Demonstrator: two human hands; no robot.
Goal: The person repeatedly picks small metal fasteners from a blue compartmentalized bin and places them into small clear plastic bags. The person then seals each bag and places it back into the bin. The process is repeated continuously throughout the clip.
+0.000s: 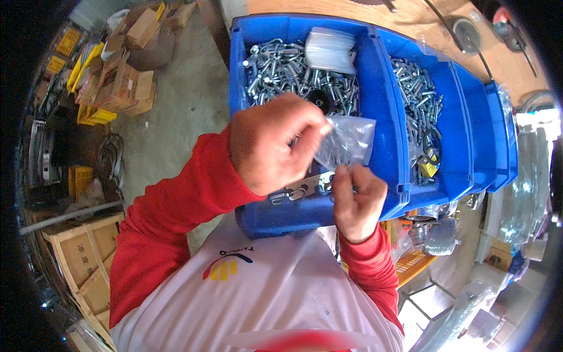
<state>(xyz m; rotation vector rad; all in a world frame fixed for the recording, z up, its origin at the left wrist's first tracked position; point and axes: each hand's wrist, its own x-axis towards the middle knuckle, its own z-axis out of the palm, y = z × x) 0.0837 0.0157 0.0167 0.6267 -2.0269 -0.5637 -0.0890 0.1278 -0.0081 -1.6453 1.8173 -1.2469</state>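
Observation:
A small clear plastic bag is stretched between my two hands, above the nearest blue bin. My left hand is closed, its thumb and forefinger pinching the bag's left edge. The fingers of my right hand pinch the bag's lower edge. Whether anything lies inside the bag, I cannot tell. Beneath, the blue bin holds many loose metal bolts. A stack of flat clear bags rests on the bolts, with a black round object close by. Some bent metal hooks show under my hands.
To the right, a second blue bin contains more bolts and a yellow-labelled item. Another blue bin stands beyond it. Behind the bins is a wooden surface. Cardboard boxes and a wooden crate are at left.

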